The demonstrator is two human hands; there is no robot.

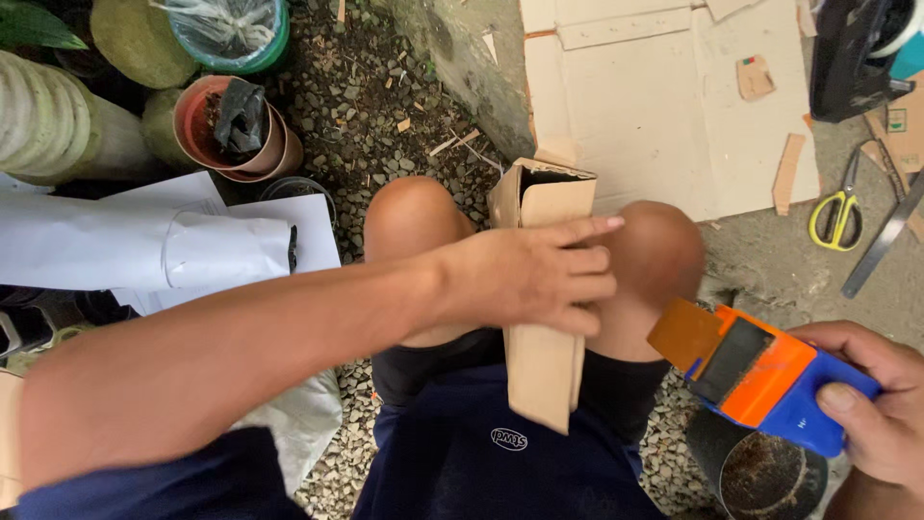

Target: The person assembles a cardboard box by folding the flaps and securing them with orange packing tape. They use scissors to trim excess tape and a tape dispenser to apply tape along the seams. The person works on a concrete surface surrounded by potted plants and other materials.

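Tape could wrinkle: left hand (539, 274) lies spread on box (544, 289), right hand (881, 409) clutching dispenser (760, 371) well apart.

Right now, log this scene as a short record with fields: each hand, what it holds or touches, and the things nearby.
left hand: pressed flat on a folded cardboard piece propped between the knees
right hand: grips an orange-and-blue tape dispenser, brown tape end sticking out
ground right: yellow-handled scissors, flattened cardboard sheet
ground left: terracotta pots, white paper
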